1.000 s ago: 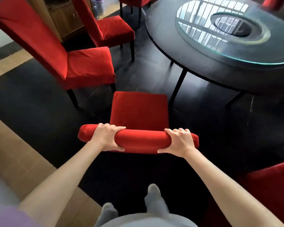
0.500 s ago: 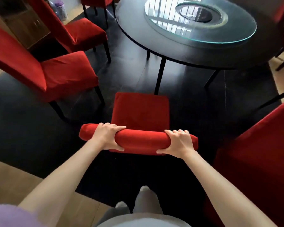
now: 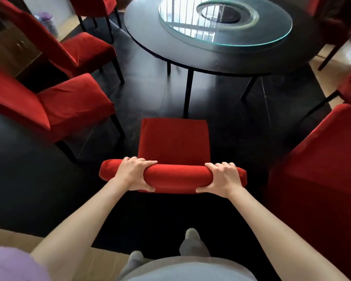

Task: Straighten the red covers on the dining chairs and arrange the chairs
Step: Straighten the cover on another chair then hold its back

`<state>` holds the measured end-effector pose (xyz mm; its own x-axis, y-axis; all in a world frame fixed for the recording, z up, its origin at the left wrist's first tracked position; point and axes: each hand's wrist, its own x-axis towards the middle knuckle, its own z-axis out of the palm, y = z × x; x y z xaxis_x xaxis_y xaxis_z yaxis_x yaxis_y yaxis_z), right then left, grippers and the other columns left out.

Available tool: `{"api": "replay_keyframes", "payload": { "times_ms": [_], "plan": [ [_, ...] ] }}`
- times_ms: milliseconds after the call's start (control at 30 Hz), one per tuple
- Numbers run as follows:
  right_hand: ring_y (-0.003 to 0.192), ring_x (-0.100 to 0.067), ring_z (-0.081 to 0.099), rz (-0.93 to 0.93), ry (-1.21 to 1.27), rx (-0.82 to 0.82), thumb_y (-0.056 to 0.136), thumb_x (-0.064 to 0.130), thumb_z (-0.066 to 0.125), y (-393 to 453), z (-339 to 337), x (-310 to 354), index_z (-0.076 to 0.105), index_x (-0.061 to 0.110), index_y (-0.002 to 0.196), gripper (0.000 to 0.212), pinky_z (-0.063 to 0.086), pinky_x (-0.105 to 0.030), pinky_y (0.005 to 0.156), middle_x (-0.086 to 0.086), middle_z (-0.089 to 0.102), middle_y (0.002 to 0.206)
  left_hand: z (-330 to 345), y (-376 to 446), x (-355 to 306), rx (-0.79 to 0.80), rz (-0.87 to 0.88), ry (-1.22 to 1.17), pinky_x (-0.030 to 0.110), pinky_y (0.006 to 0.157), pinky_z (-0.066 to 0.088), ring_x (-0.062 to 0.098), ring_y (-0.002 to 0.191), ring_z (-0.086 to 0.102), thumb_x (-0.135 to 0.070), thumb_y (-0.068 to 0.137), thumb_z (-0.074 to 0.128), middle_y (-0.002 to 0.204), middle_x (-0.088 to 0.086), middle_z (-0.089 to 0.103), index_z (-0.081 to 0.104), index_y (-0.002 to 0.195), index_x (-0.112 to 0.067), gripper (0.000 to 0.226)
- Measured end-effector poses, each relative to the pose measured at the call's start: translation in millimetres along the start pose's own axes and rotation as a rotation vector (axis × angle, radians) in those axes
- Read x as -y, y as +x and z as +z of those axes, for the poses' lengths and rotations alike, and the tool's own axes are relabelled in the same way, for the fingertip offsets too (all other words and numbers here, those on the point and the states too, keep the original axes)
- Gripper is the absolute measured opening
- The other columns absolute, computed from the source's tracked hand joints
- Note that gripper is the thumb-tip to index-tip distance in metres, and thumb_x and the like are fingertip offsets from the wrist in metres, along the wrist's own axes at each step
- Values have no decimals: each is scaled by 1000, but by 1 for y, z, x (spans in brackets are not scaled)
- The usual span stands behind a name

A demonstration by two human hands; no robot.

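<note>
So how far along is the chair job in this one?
Midway, roughly. In hand: both the left hand and right hand keep a grip on the backrest of the middle chair, which faces the round table; its seat cover looks smooth. Left: the chair at left has a creased cover and sits angled away.

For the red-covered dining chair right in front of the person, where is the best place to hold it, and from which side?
Hold the padded top edge of the backrest of the red-covered dining chair from behind, as the left hand and right hand do now. This rounded bar faces the person, and a wide grip should steer it straight.
</note>
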<state>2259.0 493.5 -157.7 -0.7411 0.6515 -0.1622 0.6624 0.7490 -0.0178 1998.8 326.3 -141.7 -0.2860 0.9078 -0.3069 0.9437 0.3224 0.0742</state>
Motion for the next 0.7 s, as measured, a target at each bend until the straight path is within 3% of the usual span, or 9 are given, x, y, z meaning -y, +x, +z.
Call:
{"api": "replay_keyframes", "payload": {
  "times_ms": [700],
  "plan": [
    [98,-18,62,269,-30,-10,49,96,43,-65,12,83,54,30,130,105,40,-35,89,5,68,108,3,-11,49,7,273,63,32,93,37,12,111,53,-86,39,55,121,-18,60,40,138,-51,106]
  ]
}}
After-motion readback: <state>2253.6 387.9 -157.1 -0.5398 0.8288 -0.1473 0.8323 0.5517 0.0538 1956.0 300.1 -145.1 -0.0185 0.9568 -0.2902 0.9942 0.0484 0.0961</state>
